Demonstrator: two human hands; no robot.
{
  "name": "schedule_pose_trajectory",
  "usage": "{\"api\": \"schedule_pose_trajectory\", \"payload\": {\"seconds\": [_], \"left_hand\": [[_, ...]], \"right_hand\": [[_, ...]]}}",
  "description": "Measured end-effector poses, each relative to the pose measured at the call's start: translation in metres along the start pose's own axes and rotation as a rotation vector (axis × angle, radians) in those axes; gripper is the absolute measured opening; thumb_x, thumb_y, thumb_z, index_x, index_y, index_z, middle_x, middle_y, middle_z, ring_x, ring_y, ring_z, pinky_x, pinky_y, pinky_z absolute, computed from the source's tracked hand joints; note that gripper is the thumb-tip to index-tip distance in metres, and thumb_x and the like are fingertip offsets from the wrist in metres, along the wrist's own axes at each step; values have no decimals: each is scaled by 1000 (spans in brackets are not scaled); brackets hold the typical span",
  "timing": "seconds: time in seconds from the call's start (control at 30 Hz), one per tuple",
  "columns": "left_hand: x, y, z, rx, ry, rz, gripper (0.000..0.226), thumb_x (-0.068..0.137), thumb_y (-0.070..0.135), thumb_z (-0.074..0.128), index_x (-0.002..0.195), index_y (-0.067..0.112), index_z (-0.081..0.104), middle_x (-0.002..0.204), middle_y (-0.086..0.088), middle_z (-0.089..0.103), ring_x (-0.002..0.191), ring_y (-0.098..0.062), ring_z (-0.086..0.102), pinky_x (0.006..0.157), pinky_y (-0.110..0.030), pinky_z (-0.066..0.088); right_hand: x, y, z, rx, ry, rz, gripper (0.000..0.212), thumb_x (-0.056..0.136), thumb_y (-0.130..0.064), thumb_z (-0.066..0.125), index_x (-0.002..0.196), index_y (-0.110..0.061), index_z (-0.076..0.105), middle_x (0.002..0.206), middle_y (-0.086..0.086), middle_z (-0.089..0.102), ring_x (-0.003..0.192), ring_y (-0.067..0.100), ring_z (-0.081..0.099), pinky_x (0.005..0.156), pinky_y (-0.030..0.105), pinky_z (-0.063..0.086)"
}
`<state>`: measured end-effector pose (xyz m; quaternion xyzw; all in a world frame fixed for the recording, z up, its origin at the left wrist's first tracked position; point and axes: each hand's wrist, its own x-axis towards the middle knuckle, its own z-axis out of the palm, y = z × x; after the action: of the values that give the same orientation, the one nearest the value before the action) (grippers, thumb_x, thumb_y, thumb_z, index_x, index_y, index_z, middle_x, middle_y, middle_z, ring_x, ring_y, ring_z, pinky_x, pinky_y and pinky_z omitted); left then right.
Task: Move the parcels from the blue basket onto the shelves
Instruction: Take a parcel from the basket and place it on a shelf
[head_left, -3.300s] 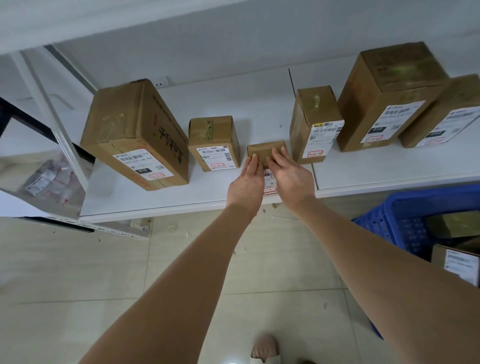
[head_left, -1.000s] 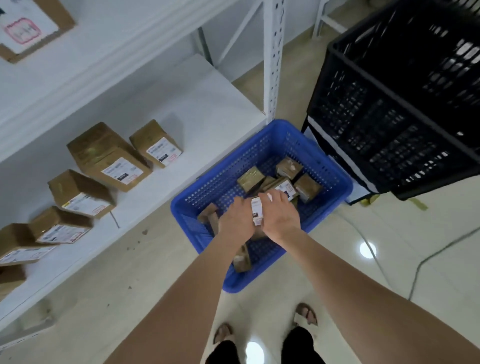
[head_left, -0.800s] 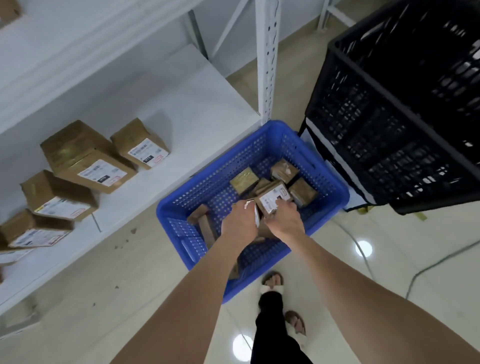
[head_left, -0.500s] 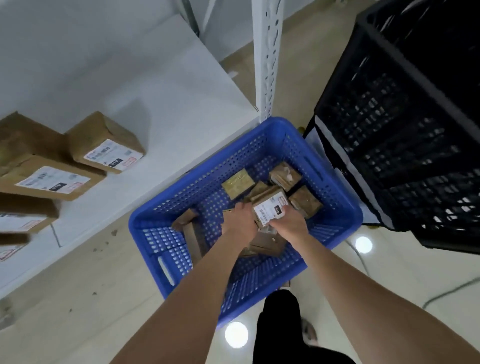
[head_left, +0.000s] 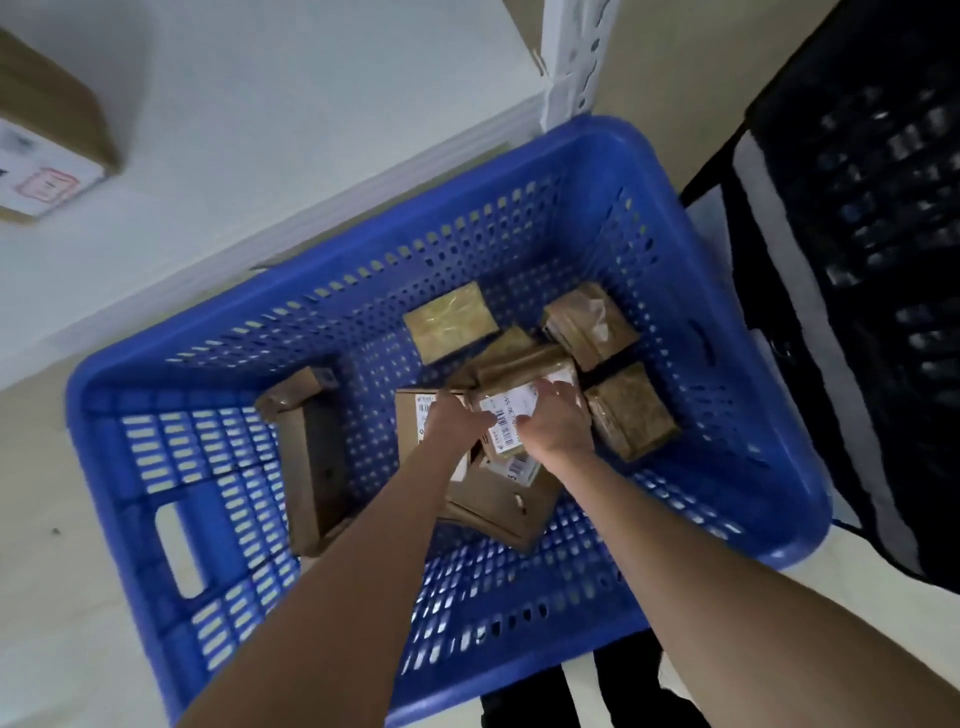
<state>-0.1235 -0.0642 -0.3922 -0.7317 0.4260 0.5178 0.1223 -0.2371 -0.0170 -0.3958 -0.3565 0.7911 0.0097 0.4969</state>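
Cardboard parcel: held inside blue basket, atop other parcels.
Left hand: fingers curled on its left edge.
Right hand: fingers clamped over its right side.
Risk: neighbouring box could be snagged on lifting; taped faces may slip.
Labels: white barcode sticker seen; text blurred, unreadable.

The basket is blue moulded plastic, smooth with a slight sheen, its walls pierced with slots. The parcels are matt brown cardboard, several wrapped in shiny clear tape; one bears a white paper label. The shelf is smooth matt white, its post seemingly painted metal. The crate is black plastic.
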Motion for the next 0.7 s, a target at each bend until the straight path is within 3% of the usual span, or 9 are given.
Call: {"api": "schedule_pose_trajectory", "payload": {"seconds": [0.13,0.23,0.37,0.47,0.57,0.7], "left_hand": [[19,-6,11,-131,-36,-30,57,84,13,69,134,-1,44,129,-18,54,119,-34,52,89,-38,45],[27,-8,17,-219,-44,-50,44,80,9,72,120,-4,57,117,-25,61,109,-37,59,73,-33,42],[20,-7,11,-239,30,-16,34,82,16,72,111,0,63,110,-16,66,102,-30,62,88,-36,51],[-13,-1,-16,-209,88,57,36,89,18,64,122,8,52,116,-13,63,107,-31,61,86,-36,50],[-59,10,-66,-32,160,166,49,94,23,58,138,12,41,128,-9,57,118,-27,54,87,-30,41],[-126,28,-137,75,185,317,49,96,22,54,142,12,40,137,-8,53,124,-24,50,98,-28,37]], "right_hand": [[8,1,20,-149,49,-37,53,95,-21,54,144,-15,32,152,12,22,125,34,48,92,38,46],[5,-2,26,-210,87,-42,56,94,-19,53,145,-12,29,150,13,24,119,33,52,80,37,48],[-3,-5,17,-181,80,-52,47,94,-17,54,135,-7,34,140,13,36,111,33,57,71,37,44],[-21,-16,-2,-243,0,-148,42,94,-19,54,132,-13,37,131,12,46,113,32,55,76,38,47],[-56,-44,-24,-227,33,-213,58,92,-18,56,143,-17,29,142,10,37,128,30,41,92,39,46],[-112,-89,-69,-145,113,-253,82,87,-25,67,151,-15,16,151,11,26,137,29,33,108,37,35]]}}
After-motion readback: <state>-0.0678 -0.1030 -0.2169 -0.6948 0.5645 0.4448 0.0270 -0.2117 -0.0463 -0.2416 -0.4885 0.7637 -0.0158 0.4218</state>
